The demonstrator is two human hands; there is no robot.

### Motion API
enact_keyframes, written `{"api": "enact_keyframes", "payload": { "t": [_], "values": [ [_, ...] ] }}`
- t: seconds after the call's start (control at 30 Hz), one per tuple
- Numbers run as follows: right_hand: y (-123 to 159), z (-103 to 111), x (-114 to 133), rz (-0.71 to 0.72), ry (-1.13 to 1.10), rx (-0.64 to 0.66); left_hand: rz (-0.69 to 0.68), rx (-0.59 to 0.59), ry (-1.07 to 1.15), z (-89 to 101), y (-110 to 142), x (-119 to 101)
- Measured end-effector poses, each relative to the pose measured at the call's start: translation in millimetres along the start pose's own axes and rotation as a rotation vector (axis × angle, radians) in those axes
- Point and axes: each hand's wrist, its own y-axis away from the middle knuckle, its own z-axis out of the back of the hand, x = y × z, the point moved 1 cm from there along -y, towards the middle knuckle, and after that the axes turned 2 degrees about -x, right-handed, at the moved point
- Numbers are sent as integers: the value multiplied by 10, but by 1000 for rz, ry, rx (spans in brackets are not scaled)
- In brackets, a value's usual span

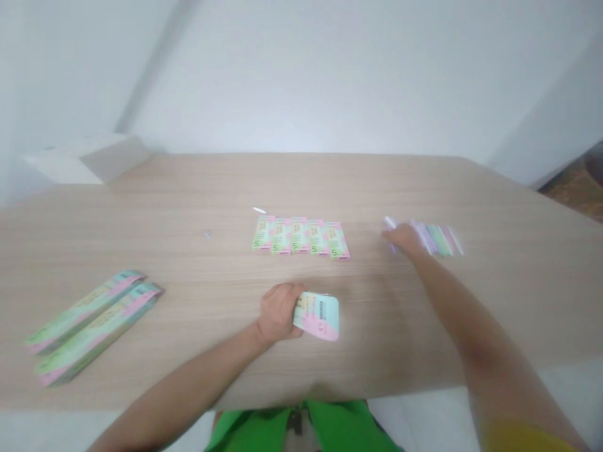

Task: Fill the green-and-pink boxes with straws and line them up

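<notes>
Your left hand (pixel 277 312) pinches a pastel card (pixel 318 316) at its 3 o'clock, table edge (pixel 405 390) at 6; your right hand (pixel 399 240) is too blurred to read its fingers, beside pastel strips (pixel 436 238).

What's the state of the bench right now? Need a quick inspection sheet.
surface: light wood-grain table
job's things: row of five green-and-pink cards marked 5; blurred fan of pastel strips; two long pink-and-green stacks
clutter: small white scrap behind the row
hands: left hand grips a pink-and-mint card; right hand blurred, at the fan's left end, contact unclear
cables: nothing seen
surroundings: white wall; white box at the back left corner; green garment at the table's near edge
</notes>
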Motion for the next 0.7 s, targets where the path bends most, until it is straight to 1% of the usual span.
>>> {"api": "enact_keyframes", "payload": {
  "t": [0.13,0.23,0.33,0.47,0.6,0.7],
  "values": [
    [-63,100,-33,-48,1,-40,24,-2,-12,2,-16,1],
    [-97,115,-113,-66,17,-48,27,-6,-16,4,-35,2],
    [-99,63,-189,-64,27,-22,24,-11,-15,7,-45,7],
    [-61,-53,-222,-11,29,6,34,-13,-16,14,-49,8],
    [-10,-128,-194,27,49,-12,44,-8,-19,8,-29,-2],
    [9,-130,-152,25,57,-37,41,10,-36,-5,3,0]
  ]
}}
